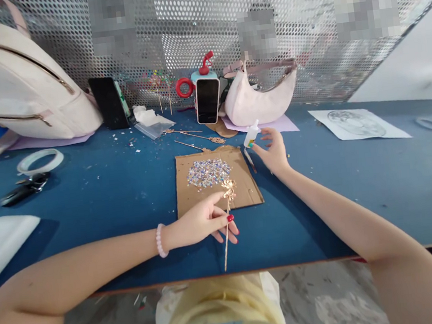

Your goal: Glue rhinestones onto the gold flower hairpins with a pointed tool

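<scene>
My left hand (pixel 207 217) pinches the thin stem of a gold hair stick (pixel 226 244) between thumb and fingers. Its flower-shaped head points away from me, over the near right part of a cardboard sheet (pixel 189 201). On that cardboard lies a heap of small shiny multicoloured chips (pixel 208 173). At the cardboard's far right corner, my right hand (pixel 275 150) has its thumb and fingers closed around a small white squeeze bottle (pixel 251 134), which tilts with its nozzle up. A thin brush-like tool (pixel 251 161) lies just below the bottle, along the cardboard's right edge.
Several gold hair sticks (pixel 190 145) lie behind the cardboard, near a plastic bag (pixel 155 127). A phone (pixel 208 100), a pale handbag (pixel 261 97) and a backpack (pixel 23 80) stand along the perforated metal screen. Left are a tape roll (pixel 40 161) and black keys (pixel 24 190); right, a printed sheet (pixel 358 124).
</scene>
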{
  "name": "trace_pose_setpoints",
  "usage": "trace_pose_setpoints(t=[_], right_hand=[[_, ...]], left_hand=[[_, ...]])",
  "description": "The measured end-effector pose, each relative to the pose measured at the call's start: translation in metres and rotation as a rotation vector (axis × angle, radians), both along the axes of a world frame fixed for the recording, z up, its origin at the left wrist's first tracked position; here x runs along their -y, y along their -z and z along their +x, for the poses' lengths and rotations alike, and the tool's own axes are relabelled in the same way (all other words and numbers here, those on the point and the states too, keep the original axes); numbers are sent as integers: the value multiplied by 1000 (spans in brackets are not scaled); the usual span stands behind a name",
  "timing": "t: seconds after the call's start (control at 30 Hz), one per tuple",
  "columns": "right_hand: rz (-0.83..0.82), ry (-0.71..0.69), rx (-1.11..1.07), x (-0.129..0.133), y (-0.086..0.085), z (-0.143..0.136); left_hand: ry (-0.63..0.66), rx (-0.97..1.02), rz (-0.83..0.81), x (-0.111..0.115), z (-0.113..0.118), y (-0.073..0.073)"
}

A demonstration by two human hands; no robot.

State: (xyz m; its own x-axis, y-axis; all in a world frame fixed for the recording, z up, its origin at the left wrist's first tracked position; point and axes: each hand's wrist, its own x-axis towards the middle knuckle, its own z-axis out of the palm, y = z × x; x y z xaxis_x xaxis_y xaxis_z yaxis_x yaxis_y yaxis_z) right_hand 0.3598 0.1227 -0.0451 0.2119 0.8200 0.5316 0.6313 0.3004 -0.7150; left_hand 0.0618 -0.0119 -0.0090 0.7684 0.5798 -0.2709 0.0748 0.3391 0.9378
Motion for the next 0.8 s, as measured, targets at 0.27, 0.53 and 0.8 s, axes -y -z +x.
trace_pose_setpoints(t=[0.27, 0.53, 0.8], right_hand=[[-172, -123, -24, -35, -3, -5], [-290, -566, -181, 15, -37, -21], [-290, -724, -302, 42, -61, -45]], left_hand=[[-19, 40, 9, -1, -1, 1], [-83, 78, -11, -2, -1, -2], [-92, 82, -46, -3, -1, -3]])
